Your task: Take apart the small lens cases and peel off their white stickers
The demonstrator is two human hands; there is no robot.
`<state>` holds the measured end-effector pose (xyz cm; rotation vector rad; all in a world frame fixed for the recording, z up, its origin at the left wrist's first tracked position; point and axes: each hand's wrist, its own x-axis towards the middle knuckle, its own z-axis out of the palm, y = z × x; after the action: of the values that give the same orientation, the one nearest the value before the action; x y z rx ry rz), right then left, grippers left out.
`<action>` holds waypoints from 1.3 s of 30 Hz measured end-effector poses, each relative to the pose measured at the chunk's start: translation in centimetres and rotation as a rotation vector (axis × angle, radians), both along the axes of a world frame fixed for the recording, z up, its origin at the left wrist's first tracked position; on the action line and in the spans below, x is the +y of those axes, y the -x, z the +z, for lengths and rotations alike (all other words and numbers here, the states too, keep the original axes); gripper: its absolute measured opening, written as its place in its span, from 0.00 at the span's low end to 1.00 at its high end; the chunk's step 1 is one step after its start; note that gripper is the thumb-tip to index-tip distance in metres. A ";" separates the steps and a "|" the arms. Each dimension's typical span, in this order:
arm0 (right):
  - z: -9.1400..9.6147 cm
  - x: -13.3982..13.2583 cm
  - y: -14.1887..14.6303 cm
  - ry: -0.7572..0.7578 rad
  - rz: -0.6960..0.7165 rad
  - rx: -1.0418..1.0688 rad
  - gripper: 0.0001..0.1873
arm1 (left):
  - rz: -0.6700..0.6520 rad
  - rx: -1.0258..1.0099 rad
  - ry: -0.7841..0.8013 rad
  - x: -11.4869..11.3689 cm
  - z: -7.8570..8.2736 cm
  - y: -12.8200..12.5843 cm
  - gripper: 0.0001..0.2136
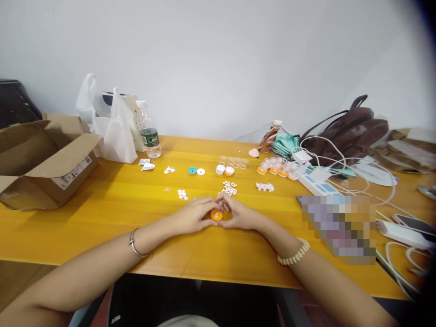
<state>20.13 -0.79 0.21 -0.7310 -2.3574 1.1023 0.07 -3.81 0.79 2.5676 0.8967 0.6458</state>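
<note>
Left hand (192, 214) and right hand (240, 216) pinch orange disc (216, 215), white cutouts (229, 189) just beyond.

An open cardboard box (44, 159) sits at the left of the frame on the yellow table (102, 213), with a white plastic bag (114, 131) and a water bottle (149, 131) beside it. Mid-frame lie a teal ring (192, 170) and white lacy pieces (265, 186). At right are a power strip (318, 181) and a brown bag (350, 129).
</note>
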 end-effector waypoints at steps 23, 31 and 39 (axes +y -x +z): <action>0.3 -0.1 -0.4 -0.063 -0.040 -0.126 0.25 | 0.657 0.022 -0.069 11.1 1.1 2.7 0.09; 0.3 0.0 -0.4 -0.066 -0.025 -0.107 0.23 | 0.659 0.054 -0.057 12.3 0.8 2.2 0.09; 1.8 0.2 -1.0 0.048 -0.111 0.046 0.20 | 0.675 0.045 -0.043 11.7 1.0 1.8 0.09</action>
<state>21.16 -0.63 2.00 -0.8342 -2.2307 1.1194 -1.72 7.85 1.80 2.2905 1.8044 0.7819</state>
